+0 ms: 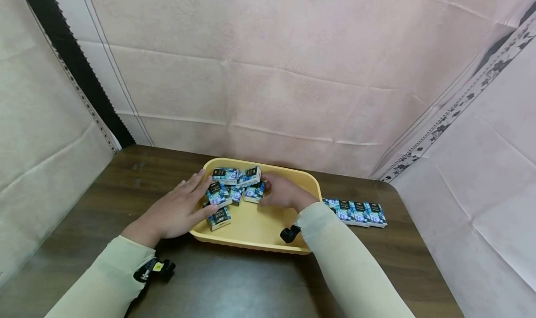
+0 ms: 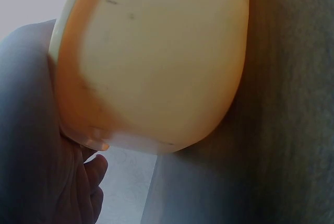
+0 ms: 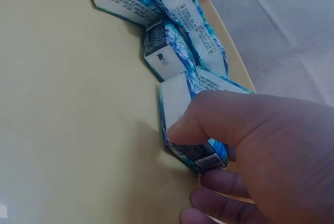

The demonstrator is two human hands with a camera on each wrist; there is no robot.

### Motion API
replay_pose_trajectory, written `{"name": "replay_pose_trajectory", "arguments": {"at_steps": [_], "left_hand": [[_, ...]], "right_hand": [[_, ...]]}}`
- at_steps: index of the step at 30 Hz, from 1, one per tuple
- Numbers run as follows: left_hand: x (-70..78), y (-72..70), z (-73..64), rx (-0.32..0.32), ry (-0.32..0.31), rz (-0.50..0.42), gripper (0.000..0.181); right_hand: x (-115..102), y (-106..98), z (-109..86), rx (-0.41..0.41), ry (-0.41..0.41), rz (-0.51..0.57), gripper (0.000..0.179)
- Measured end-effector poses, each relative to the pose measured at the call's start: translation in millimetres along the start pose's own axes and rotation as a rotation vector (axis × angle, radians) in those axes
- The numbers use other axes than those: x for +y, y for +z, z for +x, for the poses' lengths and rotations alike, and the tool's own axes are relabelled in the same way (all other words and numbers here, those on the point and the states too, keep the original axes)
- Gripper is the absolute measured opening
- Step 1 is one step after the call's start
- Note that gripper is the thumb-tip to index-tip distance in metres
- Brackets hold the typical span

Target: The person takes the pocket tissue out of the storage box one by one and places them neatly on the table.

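Note:
A yellow plastic tray point(image 1: 259, 232) holds several small blue flower-patterned boxes point(image 1: 219, 195), loosely piled toward its left and back. My right hand point(image 1: 284, 192) reaches in from the right and pinches the rightmost small box point(image 3: 176, 98) of the pile, thumb on its pale side. My left hand point(image 1: 177, 209) lies over the tray's left rim with fingers extended, its thumb tip by the boxes at the front left. In the left wrist view the tray's outer wall point(image 2: 162, 62) fills much of the picture, and the boxes are hidden there.
Right of the tray, more of the same boxes point(image 1: 359, 213) stand in a tight row on the dark wooden table point(image 1: 226, 281), partly behind my right forearm. Pale cloth point(image 1: 272, 76) hangs behind the table and along both sides.

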State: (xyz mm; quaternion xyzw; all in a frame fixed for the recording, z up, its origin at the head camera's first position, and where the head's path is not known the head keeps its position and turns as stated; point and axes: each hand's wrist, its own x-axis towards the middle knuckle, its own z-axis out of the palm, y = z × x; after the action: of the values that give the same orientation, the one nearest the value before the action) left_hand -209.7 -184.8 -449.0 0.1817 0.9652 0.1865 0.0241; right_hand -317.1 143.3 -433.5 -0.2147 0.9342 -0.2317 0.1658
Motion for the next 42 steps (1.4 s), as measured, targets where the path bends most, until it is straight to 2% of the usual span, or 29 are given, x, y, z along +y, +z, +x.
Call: {"name": "replay_pose_trajectory", "arguments": {"at_steps": [11,17,29,42], "left_hand": [[-1.9,-0.1,-1.5,0.015,0.016,-0.003,0.096],[-3.4,1.1,-0.9,0.014,0.021,0.002,0.098],[-1.2,1.4,0.1,0.013,0.024,-0.005,0.096],[1.5,-1.1,-1.8,0.01,0.022,-0.02,0.098]], "right_hand": [[-4,-9,-8.6,-0.03,0.042,-0.084,0.08],[-5,-17,-19.3,-0.074,0.054,-0.09,0.076],[-3,-32,-43.0,-0.152,0.042,-0.208,0.07],[17,-60,-65.8,-0.081,0.107,-0.17,0.078]]}}
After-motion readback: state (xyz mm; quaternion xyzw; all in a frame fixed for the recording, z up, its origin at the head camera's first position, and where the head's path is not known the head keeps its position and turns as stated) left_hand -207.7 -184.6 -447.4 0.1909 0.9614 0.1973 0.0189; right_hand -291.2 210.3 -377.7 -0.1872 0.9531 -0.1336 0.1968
